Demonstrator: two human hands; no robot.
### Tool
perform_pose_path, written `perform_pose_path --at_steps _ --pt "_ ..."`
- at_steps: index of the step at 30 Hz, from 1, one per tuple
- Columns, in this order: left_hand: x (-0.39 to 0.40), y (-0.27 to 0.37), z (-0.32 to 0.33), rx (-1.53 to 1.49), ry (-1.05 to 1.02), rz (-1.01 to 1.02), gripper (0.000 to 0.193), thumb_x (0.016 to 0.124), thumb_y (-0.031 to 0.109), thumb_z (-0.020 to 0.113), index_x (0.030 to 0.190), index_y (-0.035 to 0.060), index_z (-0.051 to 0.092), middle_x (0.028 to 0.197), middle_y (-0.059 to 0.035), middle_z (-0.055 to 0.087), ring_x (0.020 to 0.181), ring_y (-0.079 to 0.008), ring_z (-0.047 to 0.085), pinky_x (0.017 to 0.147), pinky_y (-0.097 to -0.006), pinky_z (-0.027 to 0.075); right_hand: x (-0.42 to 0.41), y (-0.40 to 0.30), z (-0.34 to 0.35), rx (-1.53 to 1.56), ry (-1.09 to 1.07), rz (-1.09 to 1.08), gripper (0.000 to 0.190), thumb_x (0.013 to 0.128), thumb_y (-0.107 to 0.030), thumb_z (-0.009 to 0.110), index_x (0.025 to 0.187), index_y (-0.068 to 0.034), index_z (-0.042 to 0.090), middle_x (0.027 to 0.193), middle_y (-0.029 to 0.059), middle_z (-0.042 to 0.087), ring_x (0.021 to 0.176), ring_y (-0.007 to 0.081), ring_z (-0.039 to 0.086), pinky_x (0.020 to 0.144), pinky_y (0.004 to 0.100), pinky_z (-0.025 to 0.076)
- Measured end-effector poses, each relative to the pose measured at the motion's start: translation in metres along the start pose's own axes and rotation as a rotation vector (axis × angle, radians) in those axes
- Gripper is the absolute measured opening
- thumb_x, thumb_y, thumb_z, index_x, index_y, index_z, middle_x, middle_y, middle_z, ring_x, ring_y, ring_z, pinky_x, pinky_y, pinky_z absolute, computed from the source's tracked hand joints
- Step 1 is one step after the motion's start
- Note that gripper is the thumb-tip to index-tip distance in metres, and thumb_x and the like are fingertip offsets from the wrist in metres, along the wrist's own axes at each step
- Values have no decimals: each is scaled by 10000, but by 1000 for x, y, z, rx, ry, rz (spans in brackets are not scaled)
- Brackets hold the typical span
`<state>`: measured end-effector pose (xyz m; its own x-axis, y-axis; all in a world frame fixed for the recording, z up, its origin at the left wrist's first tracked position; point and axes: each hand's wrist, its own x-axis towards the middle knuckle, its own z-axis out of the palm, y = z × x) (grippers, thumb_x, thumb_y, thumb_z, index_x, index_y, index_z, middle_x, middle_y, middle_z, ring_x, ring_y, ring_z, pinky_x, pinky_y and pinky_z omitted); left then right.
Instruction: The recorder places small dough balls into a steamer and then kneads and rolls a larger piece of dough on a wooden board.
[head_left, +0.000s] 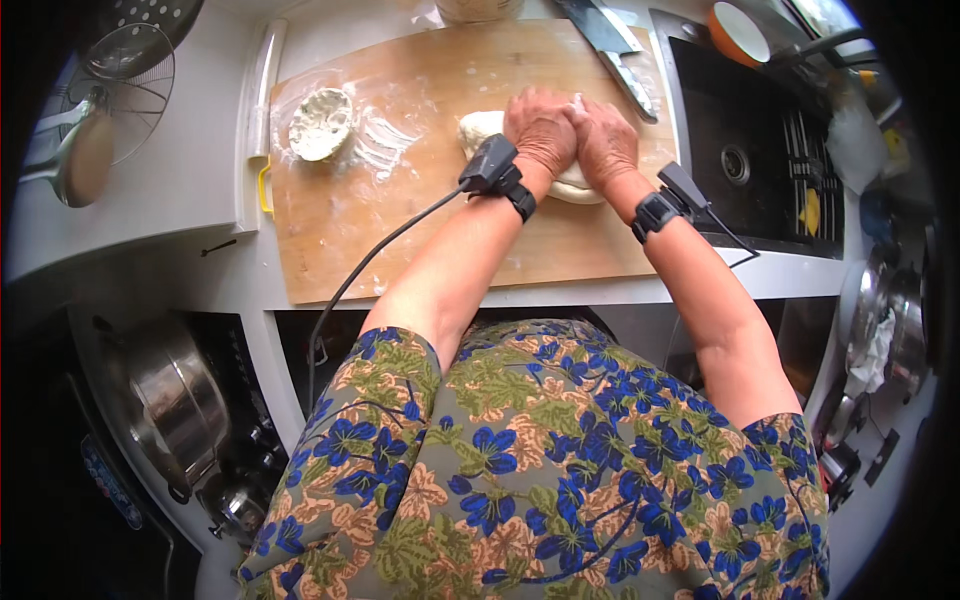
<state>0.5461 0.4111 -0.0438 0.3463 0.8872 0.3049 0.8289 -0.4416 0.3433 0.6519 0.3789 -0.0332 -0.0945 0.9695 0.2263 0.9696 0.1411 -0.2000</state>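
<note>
Both of my hands press down side by side on a lump of pale dough (480, 129) on a floured wooden board (420, 240). My left hand (541, 127) is curled over the dough's middle, its wrist bent. Against it lies my right hand (607, 139), the thumbs close together, with fingers bent over the far side. The fingertips are mostly hidden. Dough shows to the left of my hands and below them, between the wrists. Black straps with small devices circle both wrists. A small bowl (298, 146) with a white, floury inside stands on the board's left part, beside smeared flour (386, 142).
A cleaver (630, 86) lies at the board's far right corner. Right of the board is a black sink (705, 97), with an orange bowl (739, 37) at its back edge. A clear roll (268, 86) and a wire strainer (154, 97) are on the left. A cable trails from my left wrist.
</note>
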Motion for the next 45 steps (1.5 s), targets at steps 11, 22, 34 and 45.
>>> perform_pose_path --at_steps 11,22,34,45 --pt "-35 -16 -43 -354 -120 76 193 837 234 506 901 109 637 827 -174 625 774 -371 594 704 -431 490 -41 -32 -24 -33 101 -166 189 799 -208 550 982 -172 585 906 113 594 854 292 586 715 408 469" --pt "-116 -8 -47 -122 77 238 206 809 251 461 886 76 540 855 -99 538 881 -277 506 842 -427 363 -112 -56 -4 122 131 -78 751 775 -683 357 1117 -35 523 1084 162 561 1022 321 529 909 459 371" --pt "-62 -10 -31 -74 -101 -49 241 894 247 461 875 49 596 891 -165 570 888 -336 536 733 -432 452 -45 -39 -28 113 -153 -107 274 759 -207 581 1030 -236 604 927 119 590 911 289 563 756 395 456" --pt "-70 -56 -51 -67 101 71 287 907 287 494 810 41 606 850 -155 584 846 -338 550 758 -436 437 -84 -33 -20 -46 -24 -239 941 594 -445 764 1372 -150 324 1412 106 342 1298 319 327 1014 547 255"
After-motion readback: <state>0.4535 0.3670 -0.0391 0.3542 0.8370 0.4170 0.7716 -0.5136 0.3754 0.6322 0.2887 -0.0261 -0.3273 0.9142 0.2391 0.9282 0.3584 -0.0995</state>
